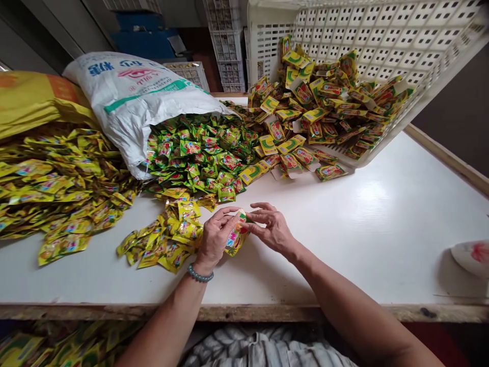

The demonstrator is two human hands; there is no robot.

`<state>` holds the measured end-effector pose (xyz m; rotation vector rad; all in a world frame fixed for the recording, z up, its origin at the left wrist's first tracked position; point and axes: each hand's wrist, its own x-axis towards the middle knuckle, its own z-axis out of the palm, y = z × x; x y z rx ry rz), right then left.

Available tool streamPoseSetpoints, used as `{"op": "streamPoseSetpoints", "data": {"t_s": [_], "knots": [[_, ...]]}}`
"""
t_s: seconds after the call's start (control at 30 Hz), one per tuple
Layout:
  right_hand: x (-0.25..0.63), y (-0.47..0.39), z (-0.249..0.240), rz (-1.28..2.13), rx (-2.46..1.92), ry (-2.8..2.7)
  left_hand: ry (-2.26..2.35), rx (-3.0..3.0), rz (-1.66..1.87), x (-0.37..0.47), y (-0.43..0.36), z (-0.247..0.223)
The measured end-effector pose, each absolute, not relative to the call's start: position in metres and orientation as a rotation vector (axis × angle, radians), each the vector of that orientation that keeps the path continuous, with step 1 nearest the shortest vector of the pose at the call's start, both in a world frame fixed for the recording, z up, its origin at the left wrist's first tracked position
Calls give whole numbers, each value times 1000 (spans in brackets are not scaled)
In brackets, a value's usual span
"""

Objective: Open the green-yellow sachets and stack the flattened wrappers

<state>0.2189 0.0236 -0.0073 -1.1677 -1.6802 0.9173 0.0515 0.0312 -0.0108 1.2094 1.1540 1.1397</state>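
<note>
My left hand (pixel 217 235) is closed on a small yellow printed packet (pixel 234 240), held upright just above the white table. Beside it, my right hand (pixel 272 227) brings its thumb and fingertips together at the packet's upper right. A bit of green and red shows between the fingertips; I cannot tell whether it is a separate piece. Left of my left hand lies a small heap of yellow packets (pixel 168 242). Beyond my hands, green packets (pixel 206 153) spill from a white woven sack (pixel 126 97). Filled small yellow boxes (pixel 292 162) lie to their right.
A white plastic basket (pixel 382 46) lies tipped on its side, with many yellow boxes spilling from it. A large pile of yellow packets (pixel 61 178) and a yellow bag (pixel 38 99) are at left. A white rounded object (pixel 471 257) sits at the right edge.
</note>
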Motion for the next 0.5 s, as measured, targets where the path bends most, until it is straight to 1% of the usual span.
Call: {"op": "streamPoseSetpoints", "data": {"t_s": [0.07,0.2,0.4,0.47,0.5], "knots": [[213,23,-12,837,-1254,-1598,1146,1211,1125,53,32,-12],[208,23,-18,855,-1397,-1458,1085,1158,1094,57,32,-14],[198,18,-15,722,-1285,-1596,1067,1065,1118,57,31,-13],[196,17,-13,766,-1286,-1534,1057,1048,1132,57,31,-12],[197,18,-11,847,-1288,-1473,1054,1041,1130,56,31,-11]]}}
